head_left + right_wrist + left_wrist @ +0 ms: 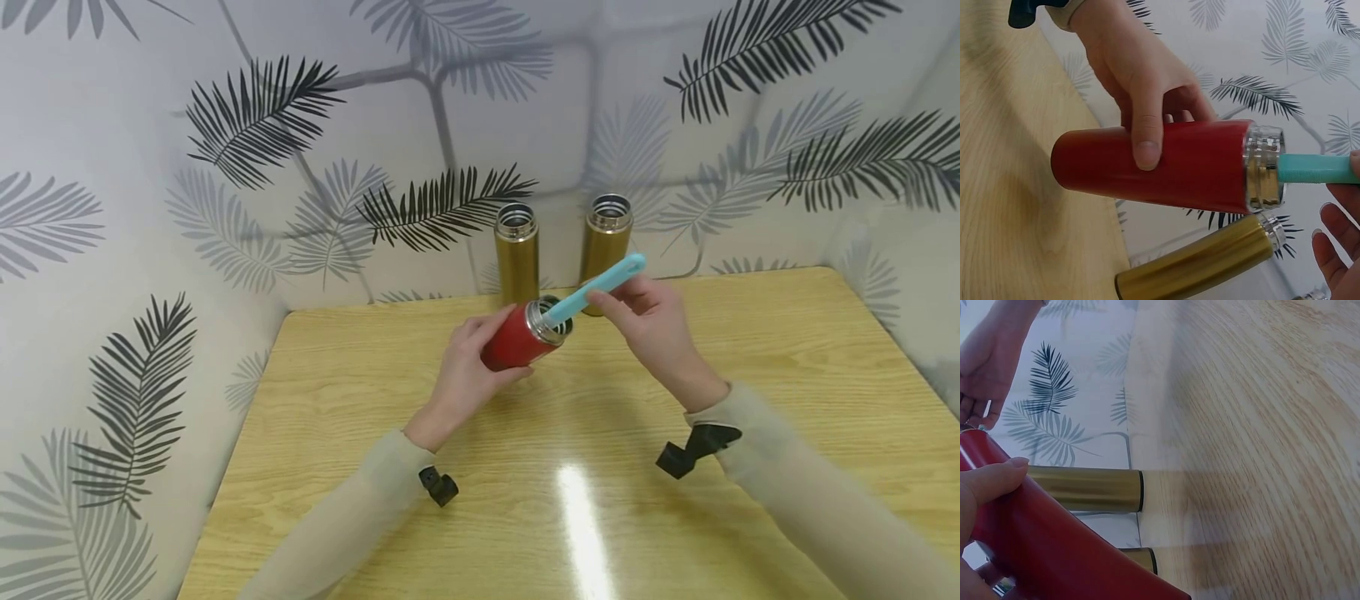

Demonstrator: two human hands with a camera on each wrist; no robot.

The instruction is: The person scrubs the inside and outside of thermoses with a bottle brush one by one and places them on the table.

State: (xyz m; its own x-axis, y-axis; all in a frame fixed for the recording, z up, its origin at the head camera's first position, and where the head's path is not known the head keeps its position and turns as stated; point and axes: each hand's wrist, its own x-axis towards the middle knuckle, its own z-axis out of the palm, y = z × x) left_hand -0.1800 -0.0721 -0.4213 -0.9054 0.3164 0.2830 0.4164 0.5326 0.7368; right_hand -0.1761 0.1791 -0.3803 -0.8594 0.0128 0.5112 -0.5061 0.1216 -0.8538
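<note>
My left hand grips a red thermos flask round its body, tilted above the table with its open steel mouth towards the right. Thumb and fingers of my right hand pinch the turquoise handle of a bottle brush. Its lower end goes into the flask's mouth, so the brush head is hidden inside. In the right wrist view, the ribbed part of the handle sits right at the steel neck. In the left wrist view, the red flask fills the lower left corner.
Two gold flasks without lids stand at the table's back edge, a left one behind the red flask and a right one behind the brush. A leaf-patterned wall rises behind the wooden table.
</note>
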